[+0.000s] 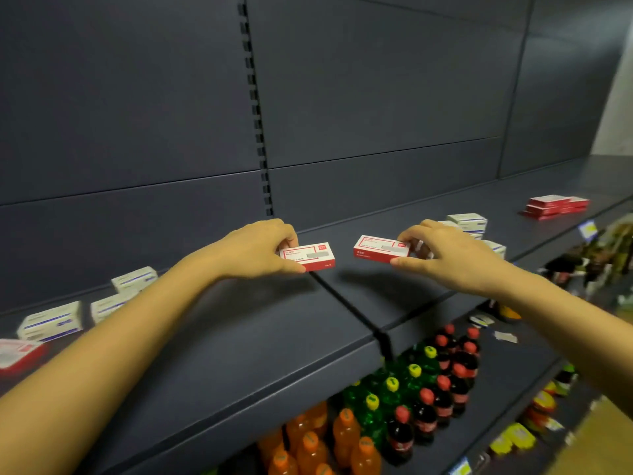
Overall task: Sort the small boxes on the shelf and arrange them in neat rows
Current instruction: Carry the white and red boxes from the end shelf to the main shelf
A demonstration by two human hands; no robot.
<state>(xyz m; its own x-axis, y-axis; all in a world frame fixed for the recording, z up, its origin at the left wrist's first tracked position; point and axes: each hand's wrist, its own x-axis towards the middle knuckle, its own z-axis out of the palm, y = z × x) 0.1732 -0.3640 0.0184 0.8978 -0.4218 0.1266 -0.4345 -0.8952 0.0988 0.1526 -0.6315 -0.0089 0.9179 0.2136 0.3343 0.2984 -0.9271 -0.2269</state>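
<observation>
My left hand (255,250) pinches a small red-and-white box (311,257) between thumb and fingers, just above the dark shelf (239,330). To its right, my right hand (445,255) holds a second red-and-white box (376,247) the same way. The two boxes are a short gap apart. White-and-blue boxes (51,320) lie scattered at the shelf's left, partly behind my left forearm. More white-and-blue boxes (469,221) sit behind my right hand, partly hidden. A stack of red boxes (556,206) stands far right, and one red box (17,354) lies at the left edge.
A slotted upright (255,108) runs up the dark back panel. A seam (346,303) divides the shelf between the two held boxes. Below, a lower shelf holds orange, green and cola bottles (394,406). More goods (589,262) stand at the right.
</observation>
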